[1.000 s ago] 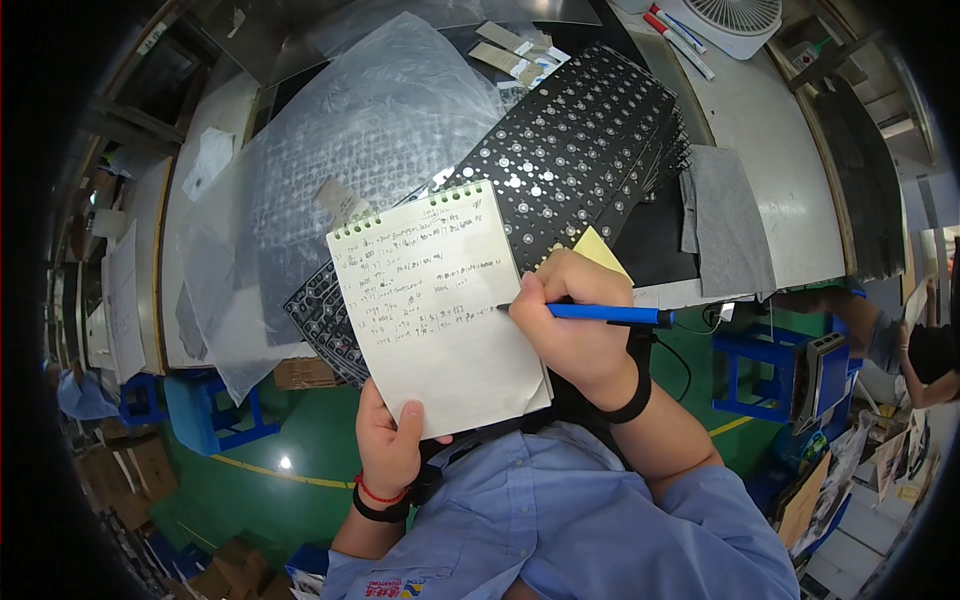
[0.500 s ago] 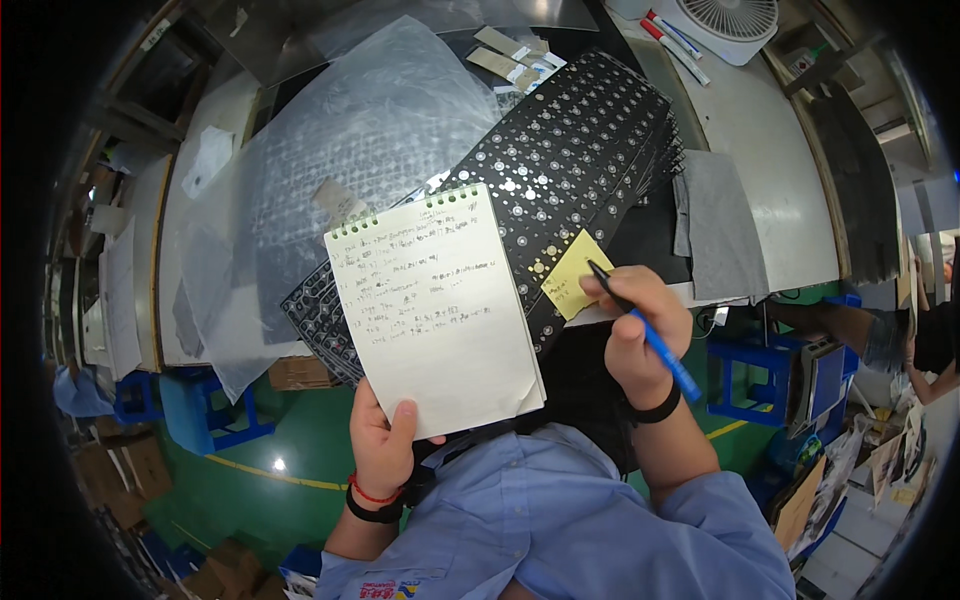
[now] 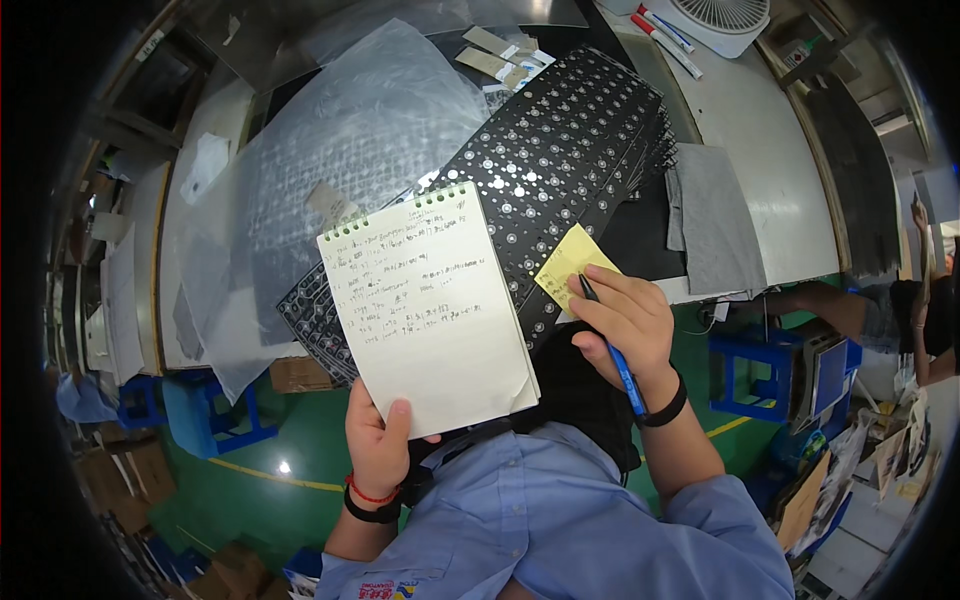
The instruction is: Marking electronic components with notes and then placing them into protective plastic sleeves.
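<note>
My left hand (image 3: 377,438) grips the lower left edge of a spiral-bound notepad (image 3: 440,370), thumb on top of the page. Handwritten lines fill the page's upper half. In my right hand (image 3: 640,325) is a blue pen (image 3: 624,372), its dark tip toward a yellow sticky note (image 3: 573,247) and its blue end by my wrist. The fingers of that hand reach over the note's lower right edge. Under the note lies a stack of black perforated sheets (image 3: 560,140) dotted with shiny round spots. Part of the stack is hidden by the notepad.
Translucent plastic film (image 3: 370,110) covers more patterned sheets at the left. Grey cloth (image 3: 715,220) lies right of the stack. Farther back are cardboard strips (image 3: 495,65), markers (image 3: 668,42) and a white fan (image 3: 728,20). Blue stools (image 3: 750,370) stand below; a person (image 3: 925,310) is at far right.
My right hand has lowered over the sticky note, its fingers straightening and the pen lying flatter against the palm. My left hand still holds the notepad.
</note>
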Demonstrator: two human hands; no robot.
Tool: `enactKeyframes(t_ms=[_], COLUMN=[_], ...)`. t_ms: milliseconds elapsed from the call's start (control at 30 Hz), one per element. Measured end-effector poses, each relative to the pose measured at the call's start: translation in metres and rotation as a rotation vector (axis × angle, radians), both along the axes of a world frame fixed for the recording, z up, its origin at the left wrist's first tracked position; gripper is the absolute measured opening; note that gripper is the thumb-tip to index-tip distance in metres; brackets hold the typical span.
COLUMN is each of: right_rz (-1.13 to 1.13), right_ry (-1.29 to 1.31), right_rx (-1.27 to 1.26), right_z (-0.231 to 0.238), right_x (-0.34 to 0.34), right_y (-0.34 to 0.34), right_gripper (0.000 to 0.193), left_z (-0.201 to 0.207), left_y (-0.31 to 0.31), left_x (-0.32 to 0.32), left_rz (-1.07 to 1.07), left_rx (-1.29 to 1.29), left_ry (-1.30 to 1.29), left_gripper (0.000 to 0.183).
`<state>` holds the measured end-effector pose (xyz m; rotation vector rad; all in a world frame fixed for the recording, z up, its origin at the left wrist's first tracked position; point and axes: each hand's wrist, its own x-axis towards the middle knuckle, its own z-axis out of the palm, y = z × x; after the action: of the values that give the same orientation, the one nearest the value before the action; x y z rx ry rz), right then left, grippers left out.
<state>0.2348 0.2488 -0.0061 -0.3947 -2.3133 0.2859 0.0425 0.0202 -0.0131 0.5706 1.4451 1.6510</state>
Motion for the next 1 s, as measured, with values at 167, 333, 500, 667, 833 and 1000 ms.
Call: enactKeyframes(t_ms=[167,333,500,667,833,1000], right_rz=[0.004,0.005,0.05,0.067,-0.099,-0.05], right_ry=[0.0,-0.049,-0.038,0.122,0.017,-0.052], right_rx=[-0.022,-0.029,-0.095,-0.169,-0.093,-0.067], right_z=[0.003,0.009,0.013,0.019,0.014,0.014], right_x=[-0.006,-0.02,-0.024,-0.025,-0.018,-0.023], right_y=[-0.001,-0.006,-0.009,-0.011,-0.01,-0.013], right_gripper=[0.028,0.03,0.031,0.031,0.036,0.037], left_z=[-0.001,-0.001,0.001,0.0,0.003,-0.004], left_y=[-0.001,-0.002,-0.001,-0.004,-0.025,-0.041], left_x=[0.0,0.0,0.0,-0.002,-0.005,-0.023], left_rz=[-0.003,-0.01,-0.009,-0.024,0.1,0.259], left_rx=[0.005,0.012,0.017,0.042,0.196,0.193], left_ry=[0.014,0.009,-0.009,-0.027,-0.077,0.022], left_gripper=[0.031,0.031,0.031,0.031,0.034,0.045])
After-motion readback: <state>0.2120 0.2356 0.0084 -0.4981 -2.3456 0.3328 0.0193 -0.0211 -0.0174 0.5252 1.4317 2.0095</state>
